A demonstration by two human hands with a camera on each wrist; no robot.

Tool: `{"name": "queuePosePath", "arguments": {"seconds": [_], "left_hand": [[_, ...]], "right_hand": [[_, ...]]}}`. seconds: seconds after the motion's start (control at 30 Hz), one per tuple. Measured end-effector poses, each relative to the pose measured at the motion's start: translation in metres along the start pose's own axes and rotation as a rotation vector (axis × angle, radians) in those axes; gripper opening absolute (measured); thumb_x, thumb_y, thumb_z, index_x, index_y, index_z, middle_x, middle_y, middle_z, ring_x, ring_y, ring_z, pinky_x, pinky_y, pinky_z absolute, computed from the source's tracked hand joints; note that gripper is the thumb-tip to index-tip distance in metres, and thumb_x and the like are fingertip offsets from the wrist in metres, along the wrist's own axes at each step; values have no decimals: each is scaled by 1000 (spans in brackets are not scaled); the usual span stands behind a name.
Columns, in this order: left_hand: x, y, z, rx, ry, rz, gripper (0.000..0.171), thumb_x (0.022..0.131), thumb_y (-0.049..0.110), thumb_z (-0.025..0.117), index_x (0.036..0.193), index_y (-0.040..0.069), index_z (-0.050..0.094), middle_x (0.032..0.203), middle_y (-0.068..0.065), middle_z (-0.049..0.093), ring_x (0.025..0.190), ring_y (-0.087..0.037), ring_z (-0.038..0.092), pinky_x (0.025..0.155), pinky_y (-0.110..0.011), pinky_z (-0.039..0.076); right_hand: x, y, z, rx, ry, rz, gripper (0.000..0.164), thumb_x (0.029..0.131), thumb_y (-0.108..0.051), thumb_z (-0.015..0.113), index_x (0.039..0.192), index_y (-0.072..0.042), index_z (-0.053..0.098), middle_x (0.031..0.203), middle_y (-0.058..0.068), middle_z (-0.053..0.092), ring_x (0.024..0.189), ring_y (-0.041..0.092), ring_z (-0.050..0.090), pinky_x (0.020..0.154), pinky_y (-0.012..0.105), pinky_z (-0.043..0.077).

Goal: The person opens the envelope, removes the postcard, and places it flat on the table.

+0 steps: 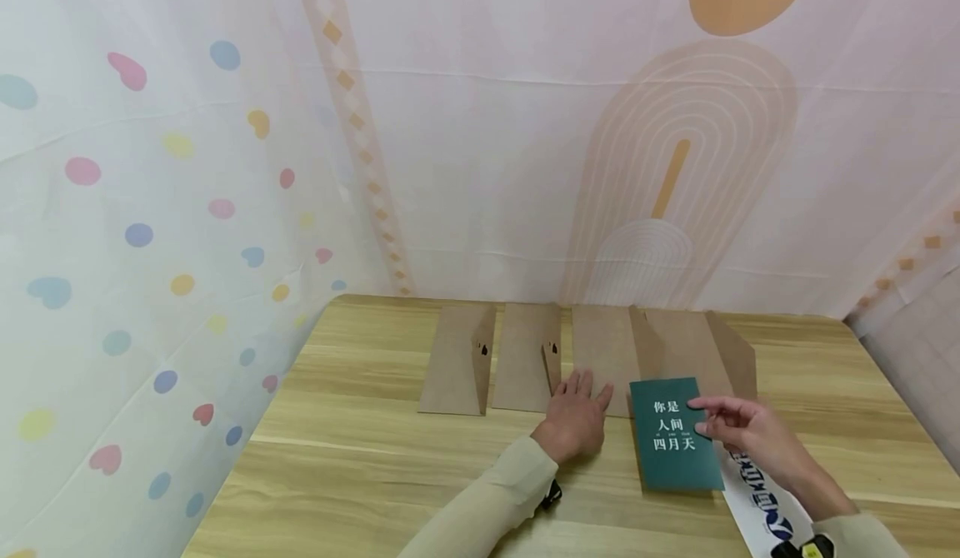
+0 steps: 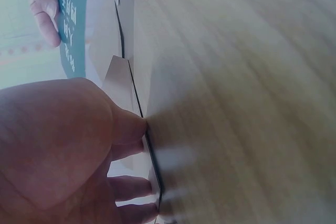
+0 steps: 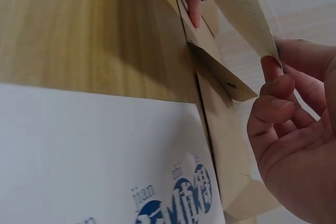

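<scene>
Your right hand [image 1: 761,441] pinches a dark green card [image 1: 675,435] by its right edge, between thumb and fingers, holding it raised off the wooden table [image 1: 352,466]; its white characters face up, and the right wrist view shows a pale underside. In the head view it overlaps the near edges of the third envelope [image 1: 603,346] and fourth envelope [image 1: 682,346], counting from your left. Your left hand [image 1: 576,420] lies palm down, fingers extended and slightly apart, its fingertips touching brown paper between the second envelope [image 1: 523,358] and the third. The first envelope [image 1: 452,362] completes the row, all four flaps pointing right. Beneath your right hand, a white sheet [image 1: 757,512] with blue lettering lies on the table.
</scene>
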State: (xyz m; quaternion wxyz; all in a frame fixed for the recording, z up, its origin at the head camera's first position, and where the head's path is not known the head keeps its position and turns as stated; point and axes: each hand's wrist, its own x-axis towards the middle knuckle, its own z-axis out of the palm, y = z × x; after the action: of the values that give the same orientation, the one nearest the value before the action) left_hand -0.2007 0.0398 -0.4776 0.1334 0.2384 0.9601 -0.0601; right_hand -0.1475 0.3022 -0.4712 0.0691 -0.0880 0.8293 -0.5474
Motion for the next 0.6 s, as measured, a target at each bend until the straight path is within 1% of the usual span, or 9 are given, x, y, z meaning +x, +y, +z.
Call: {"name": "queuePosePath", "arguments": {"seconds": [0.1,0.2,0.27,0.37,0.5,0.53,0.6], "left_hand": [[0,0,0,-4,3,1,52,107,35,36,157,37,24,165,1,19,152,-20,18,118,-33,25],[0,0,0,0,4,-1,52,107,35,36,157,37,24,165,0,19,152,-20,18,118,-33,25],[0,0,0,3,6,-2,52,107,35,36,157,37,25,165,1,20,152,-20,19,118,-33,26],[0,1,1,5,11,-1,52,107,35,37,157,36,25,165,0,20,151,-20,19,118,-34,26],[0,0,3,7,21,3,52,107,35,38,157,36,26,165,0,21,151,-20,20,118,-34,26],[0,0,3,10,25,3,52,107,35,38,157,36,26,164,0,21,151,-20,20,118,-34,26],[0,0,3,10,28,3,52,107,35,37,157,36,26,164,0,21,151,-20,19,118,-34,26]], "right_hand": [[-1,2,2,18,-17,12,38,94,-8,66,126,11,57,72,-3,58,56,8,45,48,30,42],[-2,3,3,39,-43,28,40,94,-8,66,127,13,56,69,-5,55,55,6,43,46,30,37],[-2,4,4,51,-55,55,42,93,-10,67,127,12,56,67,-7,52,54,4,41,45,28,36],[-2,4,6,53,-85,77,43,94,-12,67,128,12,55,72,-9,60,56,4,44,45,26,37],[-3,5,7,47,-122,101,44,95,-14,66,129,11,56,82,-6,67,58,5,47,47,25,40],[-3,6,8,44,-131,100,43,95,-14,65,129,11,56,84,-5,67,58,4,45,47,25,39],[-4,8,9,50,-135,112,44,94,-15,67,128,11,57,81,-6,64,56,3,43,46,24,38]]}}
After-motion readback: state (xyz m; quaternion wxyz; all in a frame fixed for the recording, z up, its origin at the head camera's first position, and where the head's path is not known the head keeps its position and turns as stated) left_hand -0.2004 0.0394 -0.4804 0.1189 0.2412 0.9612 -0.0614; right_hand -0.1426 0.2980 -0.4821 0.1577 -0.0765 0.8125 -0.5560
